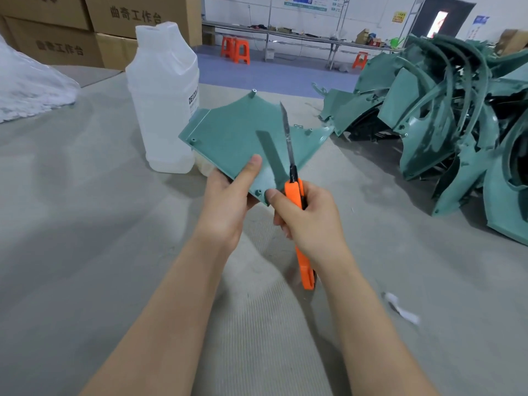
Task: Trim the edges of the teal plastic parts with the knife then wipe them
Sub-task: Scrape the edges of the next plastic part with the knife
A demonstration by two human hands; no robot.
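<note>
Many teal parts point(434, 115) lie heaped at the right of the table point(71, 218); the one part point(234, 130) you're trimming is held above the table beside the clear bottle point(163, 95), your left hand point(228, 204) pinching its near edge, thumb on top. The fingers point(283, 227) of your right hand point(311, 221) wrap the orange knife point(293, 192), blade raised across the part: better, I think, to lay it flat along the edge and shave away from that thumb. Your left fingers beneath are hidden, and blade contact is unclear.

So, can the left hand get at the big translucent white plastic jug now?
Probably not yet: the left hand grips the flat teal plastic part. The translucent white plastic jug stands just beyond that part, otherwise unblocked, so putting the part down should free the way.
</note>
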